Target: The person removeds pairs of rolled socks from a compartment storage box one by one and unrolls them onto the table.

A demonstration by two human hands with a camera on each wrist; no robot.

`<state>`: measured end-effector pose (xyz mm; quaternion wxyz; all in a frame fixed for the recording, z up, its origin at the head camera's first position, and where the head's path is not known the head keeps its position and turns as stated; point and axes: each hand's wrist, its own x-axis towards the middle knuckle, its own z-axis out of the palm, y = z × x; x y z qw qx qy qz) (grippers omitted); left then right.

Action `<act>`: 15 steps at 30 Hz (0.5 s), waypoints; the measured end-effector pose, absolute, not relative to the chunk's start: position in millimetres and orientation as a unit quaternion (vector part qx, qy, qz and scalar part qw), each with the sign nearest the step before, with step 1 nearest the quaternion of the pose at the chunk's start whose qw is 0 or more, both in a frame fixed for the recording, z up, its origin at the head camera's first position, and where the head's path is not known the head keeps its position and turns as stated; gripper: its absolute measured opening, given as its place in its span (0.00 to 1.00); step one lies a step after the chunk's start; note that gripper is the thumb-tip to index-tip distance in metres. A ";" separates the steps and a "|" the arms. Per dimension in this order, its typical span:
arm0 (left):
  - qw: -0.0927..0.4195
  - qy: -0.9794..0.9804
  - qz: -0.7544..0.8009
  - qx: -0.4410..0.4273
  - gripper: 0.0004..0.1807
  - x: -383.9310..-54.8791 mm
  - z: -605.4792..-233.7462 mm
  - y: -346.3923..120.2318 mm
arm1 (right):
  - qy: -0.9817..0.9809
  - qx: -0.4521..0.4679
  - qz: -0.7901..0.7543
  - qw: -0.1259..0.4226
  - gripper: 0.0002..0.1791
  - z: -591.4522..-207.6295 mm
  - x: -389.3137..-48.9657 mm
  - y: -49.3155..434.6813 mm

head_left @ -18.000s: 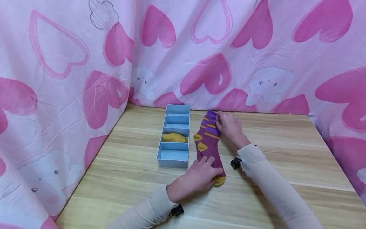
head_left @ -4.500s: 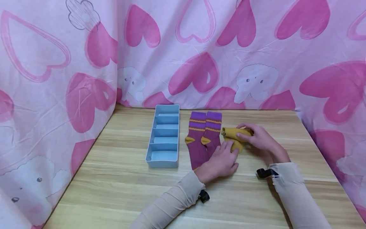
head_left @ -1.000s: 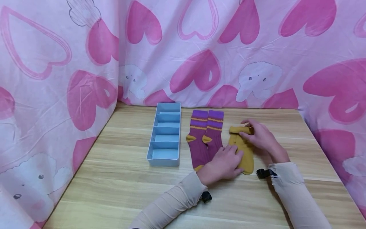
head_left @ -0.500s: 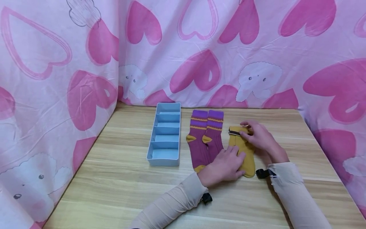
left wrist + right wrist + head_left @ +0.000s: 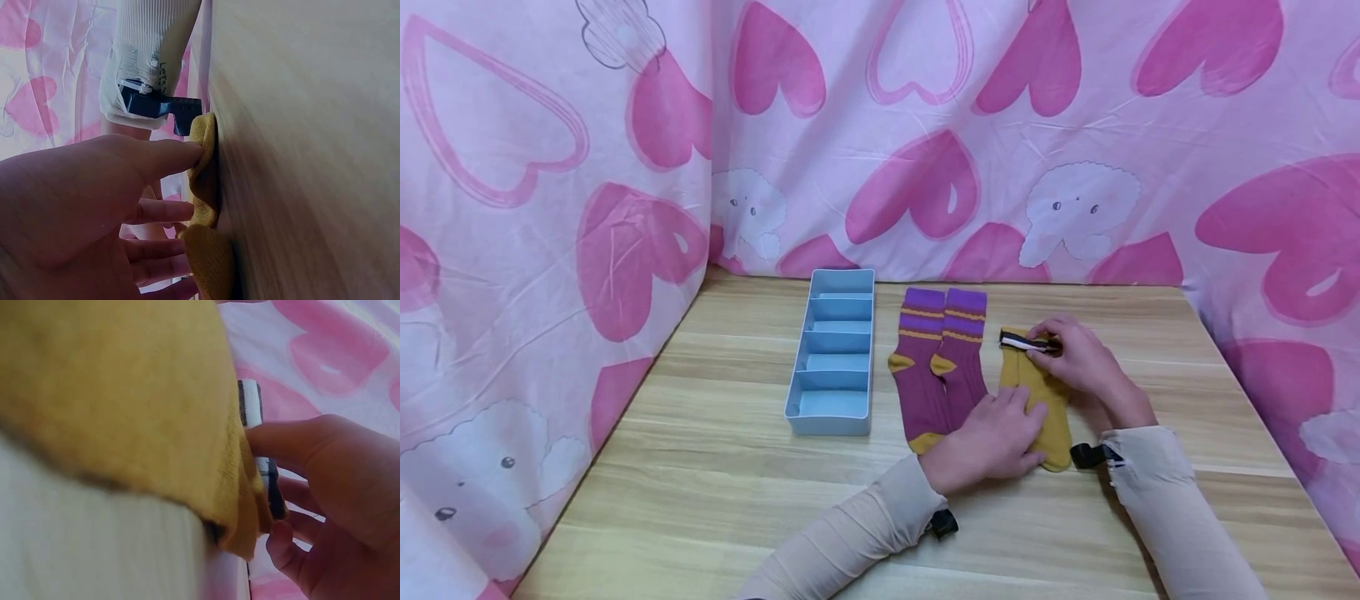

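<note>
A pair of yellow socks (image 5: 1045,408) lies lengthwise on the table at the right, its far end turned over into a black-and-white striped cuff (image 5: 1024,342). My right hand (image 5: 1078,354) pinches this cuff between thumb and fingers; the right wrist view shows the thumb (image 5: 281,440) on the striped fold. Lower down, my left hand (image 5: 992,437) presses on the socks with fingers spread, thumb and fingertips at the yellow fabric (image 5: 203,169) in the left wrist view. Left of them, two purple socks (image 5: 925,375) with yellow stripes, heels and toes lie side by side, partly under my left hand.
A light blue box (image 5: 830,425) with several compartments in a row stands left of the purple socks. Behind the wooden table (image 5: 700,467) and along its left side hangs a pink heart-patterned curtain (image 5: 850,208).
The yellow bundle, earlier in the box, came onto the table and unrolled; over the last second its striped cuff has come into view. The purple socks, earlier overlapped, now lie side by side.
</note>
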<state>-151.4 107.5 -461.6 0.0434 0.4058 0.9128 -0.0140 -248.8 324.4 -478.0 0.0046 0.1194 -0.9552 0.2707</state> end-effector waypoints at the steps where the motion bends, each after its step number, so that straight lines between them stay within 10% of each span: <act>1: 0.044 0.912 -0.014 0.407 0.28 -150.8 -461.2 107.8 | -0.955 0.120 0.271 0.006 0.14 -477.9 -248.5 324.5; 15: 0.049 0.907 -0.019 0.417 0.29 -148.0 -460.4 109.2 | -0.957 0.098 0.267 0.047 0.14 -478.7 -249.2 324.2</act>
